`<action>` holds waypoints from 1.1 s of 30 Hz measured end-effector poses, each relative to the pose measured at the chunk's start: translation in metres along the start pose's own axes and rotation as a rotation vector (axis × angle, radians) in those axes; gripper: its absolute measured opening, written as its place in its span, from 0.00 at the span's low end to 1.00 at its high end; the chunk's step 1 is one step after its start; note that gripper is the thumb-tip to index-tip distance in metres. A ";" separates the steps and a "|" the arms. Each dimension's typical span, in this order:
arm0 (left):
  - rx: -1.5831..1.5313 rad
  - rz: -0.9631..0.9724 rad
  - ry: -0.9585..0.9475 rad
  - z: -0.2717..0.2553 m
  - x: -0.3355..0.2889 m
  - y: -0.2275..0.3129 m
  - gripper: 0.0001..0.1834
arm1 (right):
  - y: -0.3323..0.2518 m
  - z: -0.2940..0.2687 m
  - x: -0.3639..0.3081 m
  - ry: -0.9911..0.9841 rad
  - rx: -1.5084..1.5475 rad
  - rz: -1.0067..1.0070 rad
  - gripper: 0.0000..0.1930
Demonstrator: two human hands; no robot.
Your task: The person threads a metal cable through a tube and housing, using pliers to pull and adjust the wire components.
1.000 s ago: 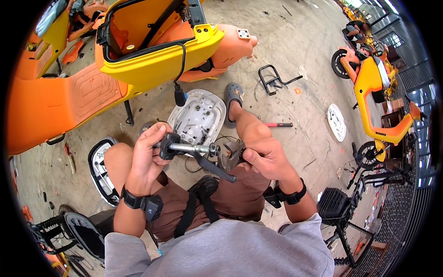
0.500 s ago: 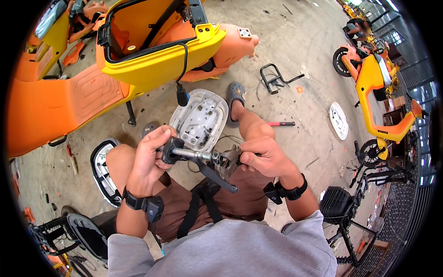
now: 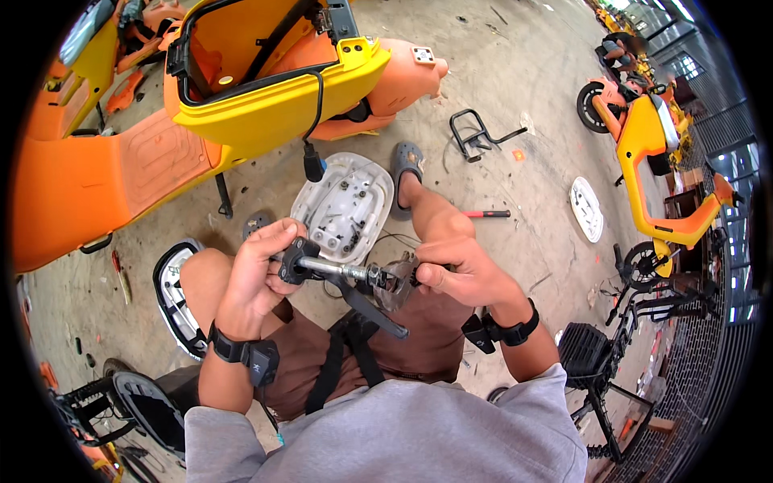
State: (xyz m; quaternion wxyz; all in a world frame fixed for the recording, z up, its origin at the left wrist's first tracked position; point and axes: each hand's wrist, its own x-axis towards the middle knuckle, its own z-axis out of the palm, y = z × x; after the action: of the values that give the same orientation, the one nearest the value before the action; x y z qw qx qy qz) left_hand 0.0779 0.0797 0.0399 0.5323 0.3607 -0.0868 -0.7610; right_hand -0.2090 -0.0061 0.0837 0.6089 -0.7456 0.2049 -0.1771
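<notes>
Over my lap I hold a metal-and-black assembly: a threaded steel rod point(image 3: 342, 268) with a black clamp-like block point(image 3: 296, 261) at its left end. A black lever point(image 3: 374, 312) slants down from it toward my thighs. My left hand point(image 3: 270, 262) is closed round the block, thumb on top. At the other end sits a greyish metal bracket point(image 3: 394, 288), where my right hand point(image 3: 452, 270) pinches a small dark part mostly hidden by its fingers. Just beyond lies a white plastic tray-like cover point(image 3: 345, 211) holding several screws and bolts.
A yellow and orange scooter point(image 3: 274, 121) stands ahead to the left, a cable with a black plug point(image 3: 313, 163) hanging from it. On the floor are a black metal frame point(image 3: 481, 141), a red-handled tool point(image 3: 487, 214) and a white panel point(image 3: 587, 209). Another person point(image 3: 620, 55) crouches far right.
The whole view has shifted slightly. Both hands keep their grips on the assembly, and the lever's tip now sits slightly further left.
</notes>
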 end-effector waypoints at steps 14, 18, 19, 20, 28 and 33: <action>0.003 0.043 -0.002 -0.008 0.002 -0.002 0.06 | 0.003 0.023 -0.007 0.235 0.142 0.200 0.18; 0.000 0.037 -0.014 -0.010 0.002 -0.004 0.06 | 0.010 0.023 -0.013 0.246 0.102 0.162 0.19; -0.026 0.021 -0.020 -0.009 0.003 -0.003 0.07 | 0.010 0.023 -0.013 0.239 0.078 0.151 0.19; -0.022 0.030 -0.030 -0.009 0.003 -0.003 0.07 | 0.010 0.023 -0.013 0.230 0.059 0.136 0.19; -0.007 0.040 -0.038 -0.007 0.000 -0.001 0.09 | 0.006 0.020 -0.010 0.127 0.090 0.135 0.20; -0.042 0.038 -0.091 -0.011 0.002 -0.001 0.09 | 0.005 0.020 -0.008 0.109 0.064 0.093 0.20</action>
State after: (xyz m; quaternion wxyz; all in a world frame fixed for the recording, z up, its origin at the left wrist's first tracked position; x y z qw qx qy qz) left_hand 0.0842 0.0809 0.0304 0.5497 0.3126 -0.1019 -0.7680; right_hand -0.2060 0.0138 0.0746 0.6281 -0.7045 0.2664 -0.1953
